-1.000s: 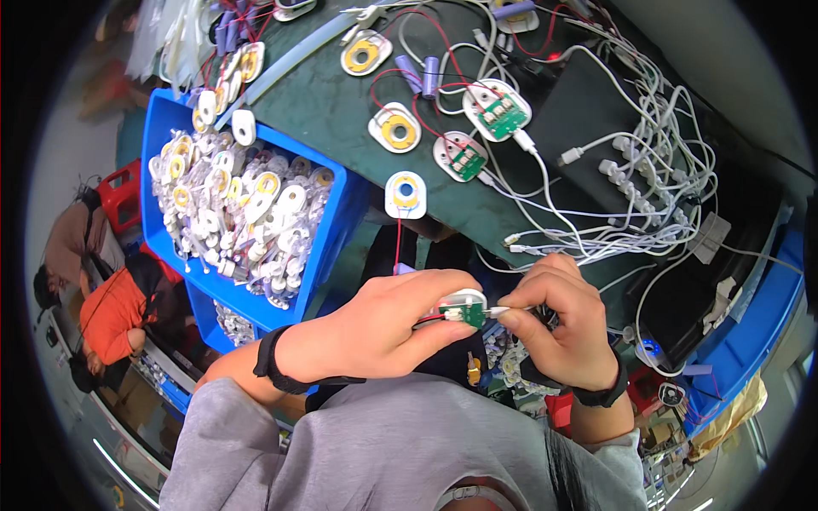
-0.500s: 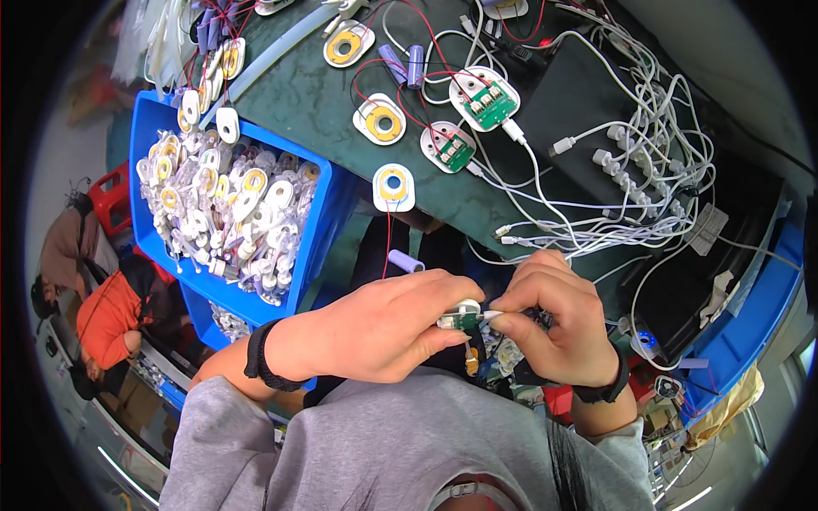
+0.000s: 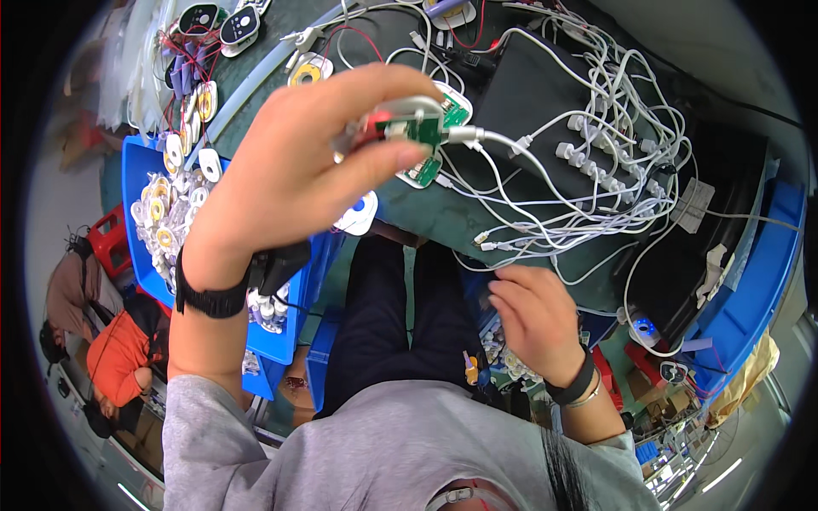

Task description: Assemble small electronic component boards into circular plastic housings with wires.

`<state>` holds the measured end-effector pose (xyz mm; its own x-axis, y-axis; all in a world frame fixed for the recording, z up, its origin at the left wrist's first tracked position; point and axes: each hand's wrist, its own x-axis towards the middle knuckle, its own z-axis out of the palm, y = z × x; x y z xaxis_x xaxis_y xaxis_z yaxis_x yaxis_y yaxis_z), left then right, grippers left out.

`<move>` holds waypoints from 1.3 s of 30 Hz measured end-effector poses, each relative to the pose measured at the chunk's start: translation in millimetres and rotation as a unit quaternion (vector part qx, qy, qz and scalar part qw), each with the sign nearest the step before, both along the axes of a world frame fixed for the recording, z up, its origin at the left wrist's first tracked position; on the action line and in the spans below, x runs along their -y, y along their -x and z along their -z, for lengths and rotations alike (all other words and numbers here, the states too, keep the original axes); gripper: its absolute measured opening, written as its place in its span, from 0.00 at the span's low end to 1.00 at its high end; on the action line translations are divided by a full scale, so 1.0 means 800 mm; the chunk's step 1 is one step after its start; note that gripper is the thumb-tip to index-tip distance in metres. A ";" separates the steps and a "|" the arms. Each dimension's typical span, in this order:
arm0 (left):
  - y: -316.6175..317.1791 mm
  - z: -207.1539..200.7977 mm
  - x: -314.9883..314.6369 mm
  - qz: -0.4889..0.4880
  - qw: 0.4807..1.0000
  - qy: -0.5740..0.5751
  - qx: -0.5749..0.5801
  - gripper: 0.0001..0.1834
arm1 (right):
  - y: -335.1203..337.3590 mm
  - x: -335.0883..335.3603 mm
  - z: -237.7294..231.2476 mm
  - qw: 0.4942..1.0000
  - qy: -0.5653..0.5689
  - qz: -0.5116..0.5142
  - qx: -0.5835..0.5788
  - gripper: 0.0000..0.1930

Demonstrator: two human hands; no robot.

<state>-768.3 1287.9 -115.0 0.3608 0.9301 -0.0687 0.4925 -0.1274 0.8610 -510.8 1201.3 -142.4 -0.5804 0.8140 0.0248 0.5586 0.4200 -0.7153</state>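
Observation:
Raised over the table, my left hand [image 3: 264, 162] is closed around a small white-cased unit with a green circuit board [image 3: 423, 129]. A white cable plug [image 3: 463, 134] sits in the board's right side, and its cable trails off to the right. Motion blurs this hand's far fingers and part of the unit. My right hand [image 3: 538, 319] is lower, near the table's front edge, with loosely bent fingers a little apart and nothing visible in them. Behind the held unit, another green board [image 3: 458, 109] in a white shell is partly hidden.
At left, a blue bin [image 3: 136, 183] holds many small white and clear parts. White cables [image 3: 545, 226] tangle across the table's right side beside a black box [image 3: 532, 94]. Purple batteries with red wires [image 3: 183, 72] lie far left. Two people sit at left.
My left hand has lifted the unit up and away over the table, now with a cable plugged in. My right hand has let go and dropped slightly.

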 end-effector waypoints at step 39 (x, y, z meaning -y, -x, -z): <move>-0.057 0.066 0.139 -0.078 0.935 0.286 0.195 0.12 | 0.028 0.005 -0.003 0.976 -0.147 -0.035 0.157 0.08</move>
